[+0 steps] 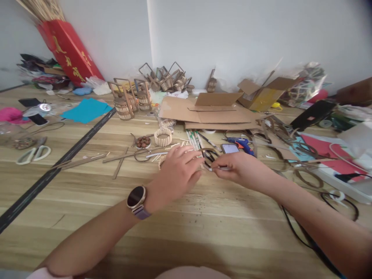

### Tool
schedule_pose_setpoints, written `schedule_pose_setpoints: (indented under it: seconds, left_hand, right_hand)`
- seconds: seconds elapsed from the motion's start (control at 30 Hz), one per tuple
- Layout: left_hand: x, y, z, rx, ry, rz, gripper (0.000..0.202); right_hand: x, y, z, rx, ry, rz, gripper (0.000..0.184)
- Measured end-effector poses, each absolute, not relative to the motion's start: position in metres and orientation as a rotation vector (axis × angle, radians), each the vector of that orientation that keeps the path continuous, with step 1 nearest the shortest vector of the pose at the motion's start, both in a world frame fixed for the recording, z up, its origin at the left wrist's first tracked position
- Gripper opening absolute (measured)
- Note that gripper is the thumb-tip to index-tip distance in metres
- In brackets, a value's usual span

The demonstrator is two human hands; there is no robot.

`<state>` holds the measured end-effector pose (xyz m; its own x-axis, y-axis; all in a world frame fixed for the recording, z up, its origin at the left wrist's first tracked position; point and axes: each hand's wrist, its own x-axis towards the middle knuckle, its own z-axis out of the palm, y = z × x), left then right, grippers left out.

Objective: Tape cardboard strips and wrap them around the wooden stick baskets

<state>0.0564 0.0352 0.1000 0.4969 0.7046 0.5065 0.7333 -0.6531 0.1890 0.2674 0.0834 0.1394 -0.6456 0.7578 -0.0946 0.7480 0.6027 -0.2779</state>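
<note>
My left hand [182,166], with a round watch [136,197] on its wrist, hovers or rests over small pale wooden sticks [157,157], fingers stretched out. Its fingertips reach toward a dark curved strip [209,154]. Just to the right, my right hand [236,168] has thumb and fingers pinched together beside that strip; what lies in the pinch is too small to make out. A ring of short pale sticks [163,137] stands behind my left hand, and a second ring is partly hidden by it. A bowl of brown beads or nuts [143,142] sits nearby.
Behind my right hand lie a phone [229,148] and a blue glue gun [240,144]. Flattened cardboard [177,109] and small wooden buckets [124,107] stand farther back. Scissors [34,154] and flat strips [84,160] lie left; curled strips and cables clutter the right.
</note>
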Motion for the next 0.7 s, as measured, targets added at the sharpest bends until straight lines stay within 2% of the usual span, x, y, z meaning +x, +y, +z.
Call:
schedule_pose_setpoints:
  seconds: [0.17,0.3,0.47,0.6,0.7]
  left_hand:
    - [0.085,0.046,0.113,-2.735,-1.213,-0.971,0.016]
    - [0.093,0.045,0.121,-2.662,-1.281,-1.042,0.015]
    - [0.097,0.029,0.139,-2.597,-1.391,-0.903,0.018]
    - [0.093,0.013,0.138,-2.658,-1.535,-0.862,0.017]
    - [0.088,0.004,0.124,-2.726,-1.747,-1.064,0.019]
  right_hand:
    - [0.276,0.064,0.156,-1.228,-2.797,-0.005,0.022]
    - [0.281,0.057,0.158,-1.270,-2.748,-0.172,0.022]
    - [0.279,0.048,0.157,-1.167,-2.672,-0.370,0.023]
    - [0.273,0.036,0.147,-0.985,-2.569,-0.333,0.028]
    - [0.267,0.025,0.130,-0.941,-2.471,-0.132,0.028]
